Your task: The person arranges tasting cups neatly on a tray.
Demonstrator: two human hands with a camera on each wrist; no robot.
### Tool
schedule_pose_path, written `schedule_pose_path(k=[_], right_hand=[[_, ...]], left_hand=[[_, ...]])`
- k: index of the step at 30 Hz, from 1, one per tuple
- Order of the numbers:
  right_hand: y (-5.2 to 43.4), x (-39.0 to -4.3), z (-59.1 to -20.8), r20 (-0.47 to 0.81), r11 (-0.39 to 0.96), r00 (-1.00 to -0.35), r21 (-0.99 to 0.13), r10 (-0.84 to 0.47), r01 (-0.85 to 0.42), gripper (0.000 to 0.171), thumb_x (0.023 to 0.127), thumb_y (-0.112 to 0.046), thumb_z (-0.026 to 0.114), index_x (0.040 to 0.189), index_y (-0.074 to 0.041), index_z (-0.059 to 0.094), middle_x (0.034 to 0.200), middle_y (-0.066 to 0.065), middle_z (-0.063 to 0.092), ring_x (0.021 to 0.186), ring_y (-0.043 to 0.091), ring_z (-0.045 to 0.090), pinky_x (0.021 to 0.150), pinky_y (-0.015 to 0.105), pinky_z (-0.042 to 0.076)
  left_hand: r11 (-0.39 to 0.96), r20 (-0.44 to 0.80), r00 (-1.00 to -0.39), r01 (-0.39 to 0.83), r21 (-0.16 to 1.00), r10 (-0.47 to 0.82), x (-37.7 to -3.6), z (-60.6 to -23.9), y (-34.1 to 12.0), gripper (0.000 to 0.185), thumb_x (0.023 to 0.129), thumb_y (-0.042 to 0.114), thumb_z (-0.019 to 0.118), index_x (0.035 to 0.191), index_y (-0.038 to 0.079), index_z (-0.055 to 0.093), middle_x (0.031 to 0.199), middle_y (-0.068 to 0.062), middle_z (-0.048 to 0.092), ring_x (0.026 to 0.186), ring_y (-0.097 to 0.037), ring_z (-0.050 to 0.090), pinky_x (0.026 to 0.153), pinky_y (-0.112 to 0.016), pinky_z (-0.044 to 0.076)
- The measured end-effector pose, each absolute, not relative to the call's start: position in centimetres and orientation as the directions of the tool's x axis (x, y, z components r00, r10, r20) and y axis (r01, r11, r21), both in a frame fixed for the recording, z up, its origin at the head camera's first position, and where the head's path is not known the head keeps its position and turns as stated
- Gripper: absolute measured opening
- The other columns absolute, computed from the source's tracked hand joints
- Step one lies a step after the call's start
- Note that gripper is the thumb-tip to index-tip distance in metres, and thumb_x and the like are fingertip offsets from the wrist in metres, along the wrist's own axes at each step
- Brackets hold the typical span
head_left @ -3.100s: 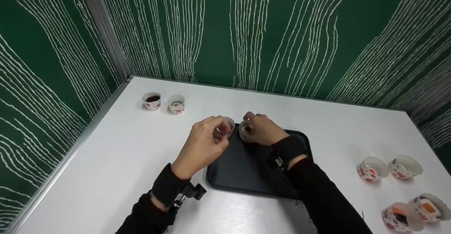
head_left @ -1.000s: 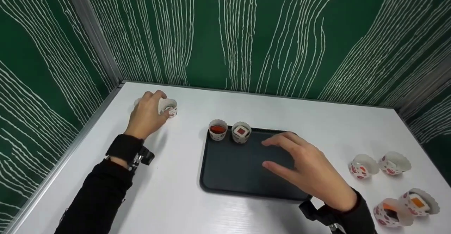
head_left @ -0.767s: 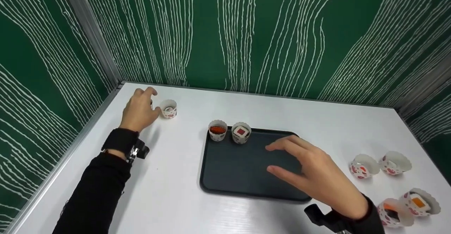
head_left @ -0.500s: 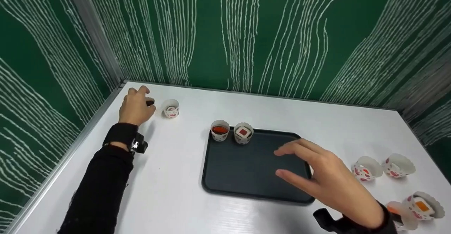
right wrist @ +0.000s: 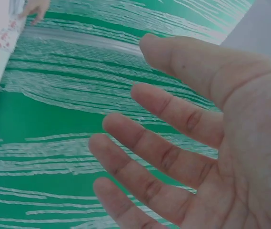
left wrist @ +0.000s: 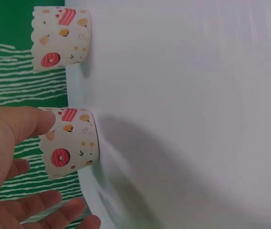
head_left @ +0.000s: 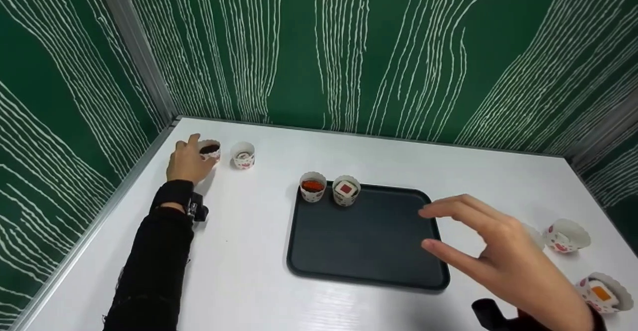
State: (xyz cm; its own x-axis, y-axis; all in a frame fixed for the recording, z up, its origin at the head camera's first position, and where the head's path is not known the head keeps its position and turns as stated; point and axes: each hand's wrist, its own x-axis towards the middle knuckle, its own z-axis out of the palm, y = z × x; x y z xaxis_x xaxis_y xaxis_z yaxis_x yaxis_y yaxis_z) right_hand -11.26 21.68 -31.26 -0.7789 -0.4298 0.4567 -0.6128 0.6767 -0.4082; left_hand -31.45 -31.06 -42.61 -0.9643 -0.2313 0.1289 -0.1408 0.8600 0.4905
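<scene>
At the table's far left, my left hand point(head_left: 188, 161) reaches round a paper cup point(head_left: 210, 150) with dark contents. In the left wrist view the thumb point(left wrist: 42, 121) lies across that cup's side near the scalloped rim, while the other fingers are spread apart. Whether the thumb presses the cup I cannot tell. A second paper cup point(head_left: 243, 156) with a pale piece inside stands just right of it. My right hand point(head_left: 503, 246) hovers between the tray and the right-hand cups, thumb and fingers apart, holding nothing; the right wrist view shows its palm point(right wrist: 254, 143).
A dark tray point(head_left: 369, 246) lies mid-table. At its back left corner stand a cup with orange-red contents point(head_left: 313, 187) and a cup with a white, red-centred piece point(head_left: 346, 190). More cups point(head_left: 566, 235) stand at the right, one with an orange-topped piece point(head_left: 604, 293). Green walls point(head_left: 418, 52) enclose the table.
Both hands have left the two cups now at the tray's back left corner. My left hand went to the far-left cups and lowered round the leftmost one; my right hand drew away rightward.
</scene>
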Motion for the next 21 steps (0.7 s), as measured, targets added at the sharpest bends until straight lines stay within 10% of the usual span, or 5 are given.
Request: schedule_pose_path(k=[6,21], right_hand=[[22.6,-11.0,-31.0,0.490,0.662,-0.770,-0.422,-0.408,-0.619,0.057,0.083,-0.006,0.092,0.127,-0.037,0.072,0.123,-0.017,0.071,0.113,-0.003,0.066,0.074,0.009,0.052],[22.5,-10.9,-30.9,0.477,0.702,-0.780,-0.384,-0.406,-0.600,0.057,0.083,-0.013,0.093,0.128,-0.040,0.071,0.123,-0.020,0.070,0.112,-0.002,0.067,0.095,0.003,0.045]], left_hand=[[0.802,0.081,-0.940,-0.236,0.549,-0.332,-32.2,-43.7,-31.2,0.087,0.101,0.036,0.071,0.165,-0.003,0.026,0.152,-0.040,0.045,0.138,-0.055,0.052,0.111,-0.068,0.048],[0.754,0.046,-0.923,-0.281,0.593,-0.381,-33.2,-44.3,-30.7,0.089,0.098,0.038,0.076,0.162,-0.007,0.033,0.157,-0.035,0.050,0.145,-0.049,0.051,0.119,-0.061,0.045]])
